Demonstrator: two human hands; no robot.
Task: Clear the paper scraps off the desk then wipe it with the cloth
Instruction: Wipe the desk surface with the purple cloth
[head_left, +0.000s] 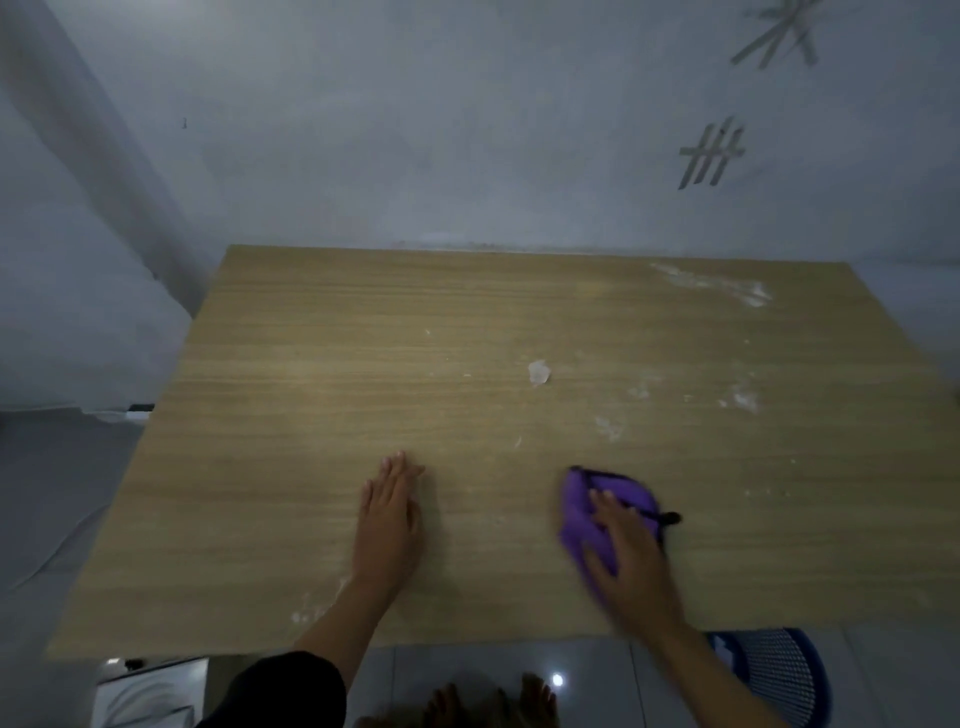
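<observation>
Purple cloth (605, 512) is pressed flat on the wooden surface (311, 415) under the right hand (631, 553), near the front edge, right of centre. The right hand's grip is loose: fingers (602, 504) are spread over the bunched fabric and press it down, not closed around it. A small dark loop or tag (670, 518) is seen sticking out of the cloth on its right side.

The left hand (387, 525) is laid palm down on the bare surface, fingers straight and together, nothing held (an open, flat grip). It is well apart from the cloth, to its left.

One pale paper scrap (538, 373) is left lying on the surface, beyond the cloth, near the middle. Whitish smears and crumbs (743, 400) are scattered on the right half; a larger streak (727, 286) is seen at the far right corner, and a few specks (304, 616) near the front edge beside the left forearm. Whether these are paper bits or dust cannot be told (blurred).

The surface is set against a grey wall (415, 130), which is marked with crossed tape strips (711, 153) at upper right. A blue mesh basket (779, 675) is seen on the tiled floor (493, 670) below the front right edge, partly hidden by the right forearm. Bare feet (488, 701) are visible at the bottom.
</observation>
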